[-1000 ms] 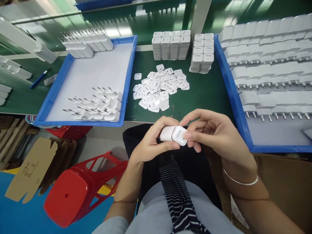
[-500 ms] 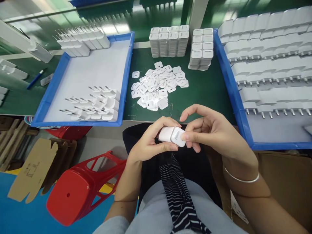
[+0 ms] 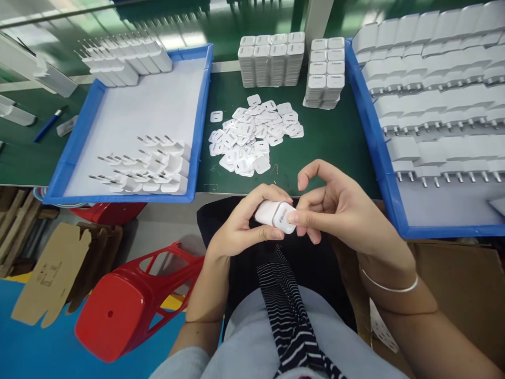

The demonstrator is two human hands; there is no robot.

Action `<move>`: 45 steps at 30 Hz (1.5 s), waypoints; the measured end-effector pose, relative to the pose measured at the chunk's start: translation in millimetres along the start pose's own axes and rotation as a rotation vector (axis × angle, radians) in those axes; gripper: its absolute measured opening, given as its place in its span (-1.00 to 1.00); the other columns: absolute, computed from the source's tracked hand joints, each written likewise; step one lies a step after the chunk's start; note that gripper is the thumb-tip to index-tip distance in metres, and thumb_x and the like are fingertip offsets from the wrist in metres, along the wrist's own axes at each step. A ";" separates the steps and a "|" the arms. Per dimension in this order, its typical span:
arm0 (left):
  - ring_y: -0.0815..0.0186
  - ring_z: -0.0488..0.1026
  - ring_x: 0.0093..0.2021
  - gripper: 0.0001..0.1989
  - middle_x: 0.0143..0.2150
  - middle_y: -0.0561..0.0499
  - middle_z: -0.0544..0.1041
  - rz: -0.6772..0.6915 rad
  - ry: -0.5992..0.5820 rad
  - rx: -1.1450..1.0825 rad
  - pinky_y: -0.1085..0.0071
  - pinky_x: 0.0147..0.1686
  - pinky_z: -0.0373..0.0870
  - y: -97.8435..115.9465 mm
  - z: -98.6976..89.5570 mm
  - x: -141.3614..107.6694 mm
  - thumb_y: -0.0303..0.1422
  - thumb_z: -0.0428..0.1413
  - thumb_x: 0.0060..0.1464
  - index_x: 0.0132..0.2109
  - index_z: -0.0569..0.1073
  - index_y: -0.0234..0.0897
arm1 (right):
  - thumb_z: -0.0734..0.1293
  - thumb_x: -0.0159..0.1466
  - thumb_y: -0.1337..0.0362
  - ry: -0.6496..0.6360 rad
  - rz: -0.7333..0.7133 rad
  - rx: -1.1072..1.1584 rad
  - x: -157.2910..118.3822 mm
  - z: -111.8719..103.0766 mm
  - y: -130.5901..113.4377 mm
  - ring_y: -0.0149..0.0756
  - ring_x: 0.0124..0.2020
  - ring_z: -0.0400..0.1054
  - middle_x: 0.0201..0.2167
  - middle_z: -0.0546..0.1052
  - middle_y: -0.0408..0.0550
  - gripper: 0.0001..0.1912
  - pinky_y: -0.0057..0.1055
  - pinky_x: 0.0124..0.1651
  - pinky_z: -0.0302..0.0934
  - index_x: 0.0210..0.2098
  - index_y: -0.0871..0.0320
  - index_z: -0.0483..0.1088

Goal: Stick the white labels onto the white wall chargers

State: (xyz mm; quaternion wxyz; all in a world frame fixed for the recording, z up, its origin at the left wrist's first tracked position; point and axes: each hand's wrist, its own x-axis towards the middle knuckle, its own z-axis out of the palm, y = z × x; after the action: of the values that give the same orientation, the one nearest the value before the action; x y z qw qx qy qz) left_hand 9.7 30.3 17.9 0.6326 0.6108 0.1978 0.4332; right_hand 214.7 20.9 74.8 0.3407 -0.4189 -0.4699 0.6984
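Head view is showing the left hand (image 3: 240, 231) gripping a white charger (image 3: 275, 216) above the lap, just before the worktop (image 3: 331, 152) edge. The right hand (image 3: 339, 210) fingers (image 3: 294, 217) are pressing on its end face, with the index finger lifted.

Factory assembly station. Green table (image 3: 331, 152) carries blue trays (image 3: 199, 131) of identical white chargers (image 3: 434, 89) in rows, neat stacks of white caps (image 3: 272, 60), loose cap pile (image 3: 252, 137). Red plastic stool (image 3: 130, 310) and flattened cardboard (image 3: 51, 273) on blue floor.
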 end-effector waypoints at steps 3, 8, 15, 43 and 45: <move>0.22 0.41 -0.10 -0.65 -0.07 -0.11 0.47 -0.017 0.013 -0.024 0.38 -0.19 0.35 -3.9 0.6 0.0 -0.27 0.32 0.08 -0.01 0.47 -0.21 | 0.57 0.17 0.25 0.028 -0.021 -0.030 0.5 2.4 1.0 -0.46 -0.71 0.31 -0.63 0.50 -0.32 -0.51 -0.55 -0.63 0.16 -0.21 0.03 0.15; 0.26 0.41 -0.23 -0.58 -0.17 -0.07 0.44 0.042 0.022 -0.186 0.37 -0.29 0.34 -13.8 2.7 1.9 -0.14 0.29 0.04 -0.02 0.44 -0.22 | 0.61 0.11 0.22 0.109 -0.103 -0.062 7.7 9.3 11.1 -0.50 -0.71 0.16 -0.71 0.26 -0.46 -0.47 -0.54 -0.62 0.02 -0.21 0.02 0.18; 0.28 0.41 -0.35 -0.51 -0.24 -0.05 0.43 0.147 0.067 -0.147 0.31 -0.33 0.36 -20.6 2.7 4.3 -0.07 0.33 -0.11 -0.09 0.48 -0.25 | 0.28 0.41 -0.10 -0.059 -0.154 0.212 16.8 10.8 32.3 -0.39 -0.61 0.34 -0.55 0.53 -0.23 -0.65 -0.42 -0.47 0.24 -0.12 0.06 0.26; 0.26 0.37 -0.41 -0.65 -0.36 -0.03 0.49 -0.080 0.685 0.584 0.38 -0.43 0.19 141.8 -101.0 2.3 -0.02 0.11 0.06 -0.16 0.32 -0.17 | 0.31 0.41 0.11 -0.066 -0.133 0.413 39.3 -24.2 50.9 -0.43 -0.63 0.06 -0.63 0.36 -0.21 -0.78 -0.42 -0.52 -0.02 -0.21 0.11 0.50; 0.28 0.40 -0.34 -0.70 -0.25 -0.04 0.51 -0.348 0.712 0.991 0.39 -0.36 0.23 163.7 -141.0 15.7 -0.09 0.07 0.16 -0.07 0.35 -0.16 | 0.34 0.39 0.11 -0.075 -0.140 0.439 41.9 -25.6 52.9 -0.44 -0.63 0.05 -0.63 0.35 -0.21 -0.79 -0.42 -0.52 -0.03 -0.23 0.11 0.50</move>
State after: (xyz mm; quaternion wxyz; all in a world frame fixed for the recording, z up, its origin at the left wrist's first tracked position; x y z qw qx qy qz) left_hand -141.7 107.6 152.1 0.2313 0.6084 0.6696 0.3577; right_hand 216.0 49.6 8.5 0.4535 -0.2751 -0.3471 0.7734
